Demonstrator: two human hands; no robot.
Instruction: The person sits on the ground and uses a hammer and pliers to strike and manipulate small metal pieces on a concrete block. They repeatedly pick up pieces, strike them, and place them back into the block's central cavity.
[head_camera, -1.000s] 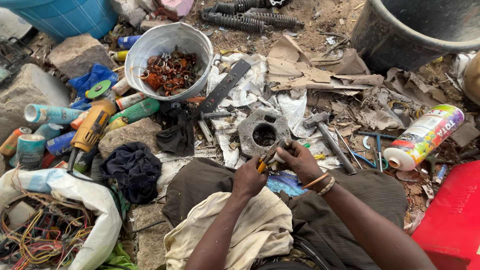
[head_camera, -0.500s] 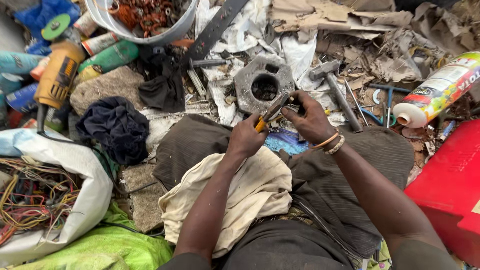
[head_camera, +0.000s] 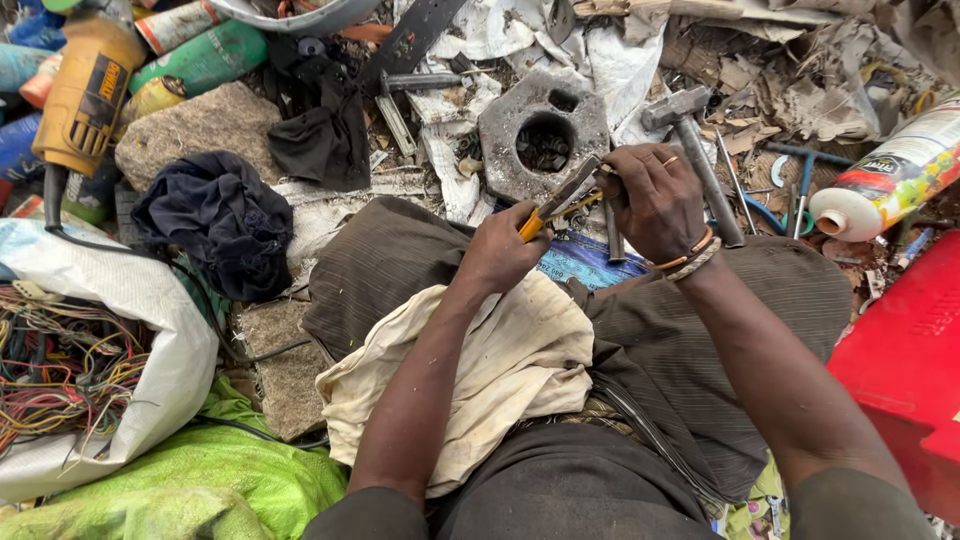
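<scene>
Ground, outdoors, littered throughout: we count torn paper and cardboard scraps, grit, and mixed metal junk, with no bare patch to speak of.

Upper left: yellow power tool (head_camera: 85, 85), spray cans (head_camera: 195, 50), flat stone (head_camera: 205, 125), black rag (head_camera: 315, 125), dark bundled cloth (head_camera: 225, 220).

Lower left: white sack (head_camera: 150, 330) of coloured wires (head_camera: 55, 365), green sheet (head_camera: 200, 490) under it.

Top edge: rim of a metal bowl (head_camera: 290, 15).

Centre: grey metal block (head_camera: 545, 135) with a round hole, small parts lying in the hole.

Right of block: hammer (head_camera: 690, 140), head resting on the scraps, handle running down toward the wrist.

Far right: white spray can (head_camera: 890, 180) on its side; red plastic piece (head_camera: 900, 350) at the edge.

Lap: cream cloth (head_camera: 480, 370) spread over dark trousers.

Left hand (head_camera: 505, 250): closed around the yellow handles of pliers (head_camera: 560, 195), which point up and right, nose meeting the other hand just in front of the block.

Right hand (head_camera: 655, 195): fingers curled shut on a small metal piece (too small for us to identify) at the pliers' tip; bracelets (head_camera: 690, 258) on the wrist, ring on one finger.

Position of work: both hands held together above the knees, just below the block and not touching it, as far as we can tell.
</scene>
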